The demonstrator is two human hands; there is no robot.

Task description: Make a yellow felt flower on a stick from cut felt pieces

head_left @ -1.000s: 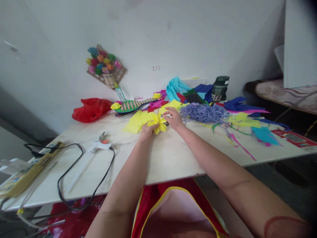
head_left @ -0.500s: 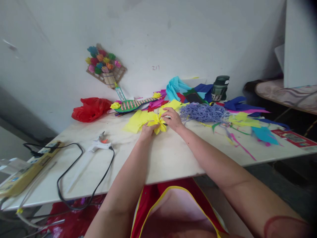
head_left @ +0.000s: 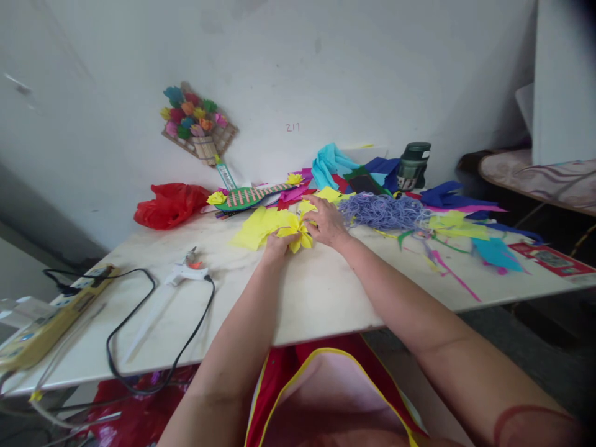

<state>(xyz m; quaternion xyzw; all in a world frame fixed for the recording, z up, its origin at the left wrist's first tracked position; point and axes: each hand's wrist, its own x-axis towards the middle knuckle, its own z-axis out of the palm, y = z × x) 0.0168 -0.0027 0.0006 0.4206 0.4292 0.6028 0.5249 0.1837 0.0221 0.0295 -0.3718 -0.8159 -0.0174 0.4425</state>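
Note:
My left hand (head_left: 276, 243) is closed on a yellow paper flower (head_left: 297, 234) that rests on the white table (head_left: 307, 292). My right hand (head_left: 327, 221) sits just to the flower's right, its fingers curled onto the petals. A flat sheet of yellow paper (head_left: 257, 226) lies right behind the flower.
A white glue gun (head_left: 186, 271) with a black cord (head_left: 135, 335) lies at the left, near a yellow power strip (head_left: 41, 329). Purple string (head_left: 382, 212), coloured paper scraps (head_left: 465, 230), a green bottle (head_left: 413, 165) and a red bag (head_left: 170, 205) crowd the table's back. Paper flowers (head_left: 193, 118) hang on the wall.
My right hand has slid a little left, closer onto the yellow flower. My left hand has kept its hold in the same place.

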